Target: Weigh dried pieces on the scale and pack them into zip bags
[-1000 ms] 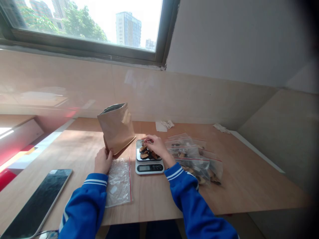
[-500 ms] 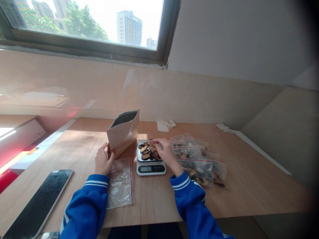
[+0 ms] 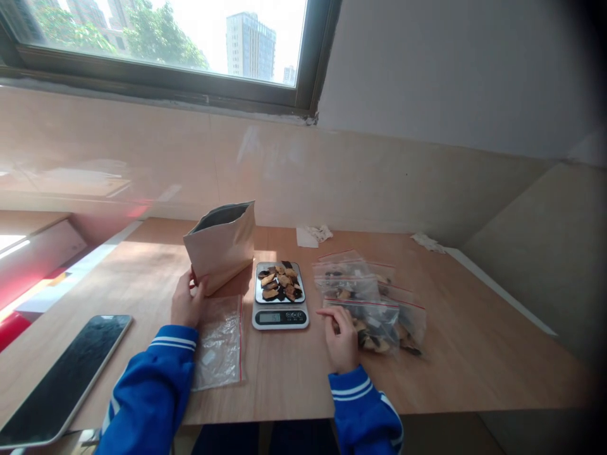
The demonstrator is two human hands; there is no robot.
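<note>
My left hand [image 3: 186, 302] grips the lower left corner of a brown paper pouch [image 3: 220, 249], which stands upright with its silvery mouth gaping. Below that hand, a clear zip bag [image 3: 219, 357] with a red seal line lies flat. Several dark-edged dried slices [image 3: 279, 282] are piled on the plate of a small digital scale [image 3: 281, 320]; the digits on its display are too blurred to read. To the right of the scale is my right hand [image 3: 342, 338], its index finger stretched out leftward and nothing visible in it. It is beside clear zip bags [image 3: 374, 316] holding similar slices.
A large dark-screened tablet [image 3: 66, 379] lies at the left of the wooden table [image 3: 465, 354]. Near the wall are a white paper [image 3: 307, 237] with a crumpled tissue, and another crumpled white piece [image 3: 427, 242] farther right. A window is above.
My right hand has left the slices on the scale and drawn back to the right and nearer me. My left hand still holds the pouch. The whole view has shifted slightly.
</note>
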